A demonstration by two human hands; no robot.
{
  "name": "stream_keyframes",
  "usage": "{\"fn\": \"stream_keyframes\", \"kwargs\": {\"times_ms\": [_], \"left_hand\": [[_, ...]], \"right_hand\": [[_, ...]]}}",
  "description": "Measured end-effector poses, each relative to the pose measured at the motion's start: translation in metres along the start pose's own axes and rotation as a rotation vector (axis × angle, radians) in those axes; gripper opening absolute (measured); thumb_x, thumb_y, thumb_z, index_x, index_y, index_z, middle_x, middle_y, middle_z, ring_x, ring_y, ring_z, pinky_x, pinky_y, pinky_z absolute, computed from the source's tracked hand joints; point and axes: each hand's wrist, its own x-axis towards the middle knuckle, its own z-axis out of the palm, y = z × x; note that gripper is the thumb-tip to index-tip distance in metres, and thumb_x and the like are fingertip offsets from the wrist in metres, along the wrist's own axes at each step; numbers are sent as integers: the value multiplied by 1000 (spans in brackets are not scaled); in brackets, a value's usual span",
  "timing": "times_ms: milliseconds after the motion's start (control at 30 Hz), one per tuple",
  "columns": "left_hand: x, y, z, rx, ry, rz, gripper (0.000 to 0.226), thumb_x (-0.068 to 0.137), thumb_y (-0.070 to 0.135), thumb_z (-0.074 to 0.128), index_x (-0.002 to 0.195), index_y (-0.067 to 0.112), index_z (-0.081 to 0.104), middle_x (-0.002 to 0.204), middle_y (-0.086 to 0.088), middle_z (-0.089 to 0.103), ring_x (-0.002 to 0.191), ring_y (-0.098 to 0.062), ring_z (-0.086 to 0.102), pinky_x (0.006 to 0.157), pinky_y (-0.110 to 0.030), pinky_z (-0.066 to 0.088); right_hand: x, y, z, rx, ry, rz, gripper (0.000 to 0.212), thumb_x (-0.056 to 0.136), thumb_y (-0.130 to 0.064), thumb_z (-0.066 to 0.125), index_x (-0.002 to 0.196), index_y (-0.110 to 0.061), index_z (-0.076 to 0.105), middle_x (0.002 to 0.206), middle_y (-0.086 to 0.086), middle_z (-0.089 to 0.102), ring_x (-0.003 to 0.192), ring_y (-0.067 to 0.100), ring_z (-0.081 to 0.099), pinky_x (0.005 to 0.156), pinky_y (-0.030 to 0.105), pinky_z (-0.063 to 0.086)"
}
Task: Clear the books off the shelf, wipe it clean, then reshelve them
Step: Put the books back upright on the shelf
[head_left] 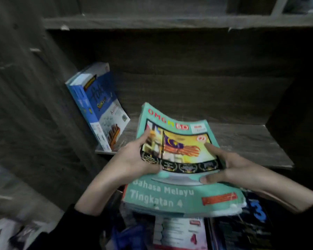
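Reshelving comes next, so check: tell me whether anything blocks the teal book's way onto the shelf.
Nothing visible does. The teal book faces open shelf board; the blue book leans against the left wall, off to the side.

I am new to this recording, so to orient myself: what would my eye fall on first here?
First, the teal book in the middle, bent, with the left grip and the right grip holding its sides at the shelf. Next, the blue book leaning against the shelf's left wall.
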Motion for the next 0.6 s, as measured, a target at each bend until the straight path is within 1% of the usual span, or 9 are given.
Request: {"fn": "stream_keyframes", "kwargs": {"times_ms": [67,133,167,200,267,333,367,467,600], "left_hand": [[3,-2,-6,27,194,102,110,73,27,81,145,56,2,119,18,57,81,-12,66,61,-26,52],[14,-12,-4,56,357,152,111,77,30,77,137,66,-9,142,3,46,115,-28,57,89,-37,52],[22,-16,-2,74,432,151,110,80,32,75,133,69,-14,149,-3,39,126,-30,49,98,-40,47],[30,-20,1,102,519,153,108,82,34,73,132,69,-16,149,-6,37,128,-29,46,99,-37,44],[49,-31,7,213,740,210,106,82,32,73,139,60,-11,131,-7,49,106,-29,59,78,-23,43],[70,-42,6,325,910,268,109,73,26,81,149,46,5,108,-10,56,72,-27,62,56,-25,40],[80,-50,5,338,966,288,111,69,23,84,150,41,11,106,-13,57,64,-27,62,50,-26,43],[106,-77,2,359,1095,328,111,71,20,84,150,43,9,120,-12,47,60,-27,62,45,-26,46],[125,-99,3,303,1127,314,81,83,24,67,146,41,19,131,-4,35,61,-24,62,51,-18,37]], "right_hand": [[26,-11,2,-97,121,-116,106,75,-6,79,150,-37,11,114,-23,57,86,-8,63,70,10,49],[60,-21,7,-248,260,-241,113,74,-13,81,150,-43,4,118,-18,55,93,0,60,71,12,46],[79,-25,10,-293,325,-304,115,75,-15,81,149,-48,-1,122,-13,52,98,4,56,73,14,44],[100,-29,14,-307,375,-359,115,76,-16,80,146,-52,-4,126,-7,49,104,8,52,79,16,42],[143,-39,22,-277,434,-469,115,79,-14,77,139,-61,-10,138,2,43,124,20,45,100,28,39],[181,-49,30,-260,473,-584,118,79,-12,76,135,-66,-12,153,0,31,142,30,25,112,45,32],[197,-54,33,-253,491,-635,119,79,-11,76,135,-68,-12,155,-2,27,145,31,19,113,50,30],[236,-64,45,-235,527,-718,121,78,-6,76,134,-70,-9,155,-5,28,143,33,24,110,56,32],[277,-71,61,-224,544,-734,122,78,-7,77,129,-74,-12,154,1,31,142,32,27,109,54,35]]}}
